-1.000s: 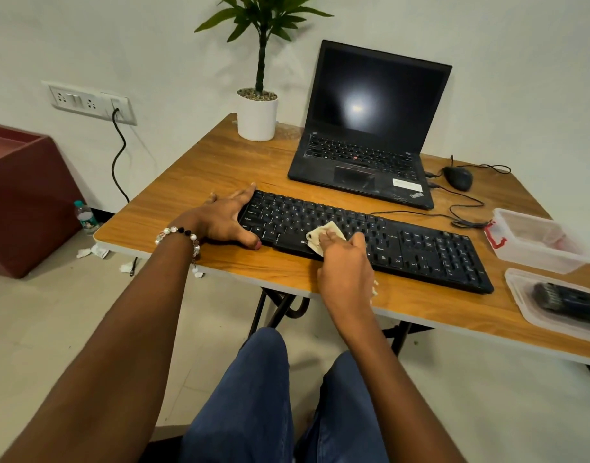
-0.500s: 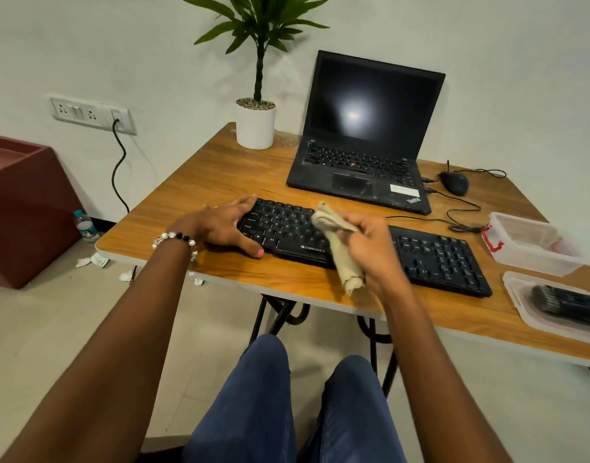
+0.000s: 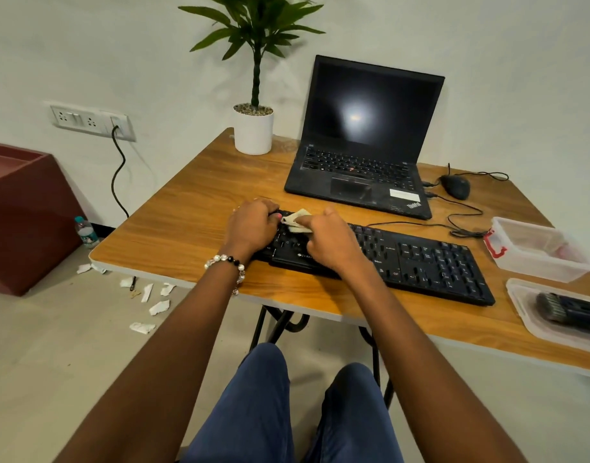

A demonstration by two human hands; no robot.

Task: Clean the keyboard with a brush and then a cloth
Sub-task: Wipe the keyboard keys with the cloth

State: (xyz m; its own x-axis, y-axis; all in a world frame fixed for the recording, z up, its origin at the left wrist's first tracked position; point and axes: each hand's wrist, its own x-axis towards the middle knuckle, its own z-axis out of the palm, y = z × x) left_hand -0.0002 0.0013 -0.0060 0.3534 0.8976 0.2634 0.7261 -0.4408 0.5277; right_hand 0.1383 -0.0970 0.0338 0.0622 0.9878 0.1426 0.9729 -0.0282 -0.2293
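The right hand (image 3: 332, 243) is pinching the cloth (image 3: 298, 221) over the keyboard's (image 3: 420, 262) left end; the left hand (image 3: 252, 225), fingers curled, is steadying it; the cloth, likely soft and light, is best held bunched.

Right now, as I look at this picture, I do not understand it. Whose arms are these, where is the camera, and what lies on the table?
There is no machine: a person wears the camera on the head, looking down at their own arms and knees. On the wooden table lies a black keyboard. The right hand holds a pale cloth on the keys, and the left hand rests on the keyboard's left end. Behind stand a laptop, a potted plant and a mouse. At the right lie a clear box and a lid carrying the brush.
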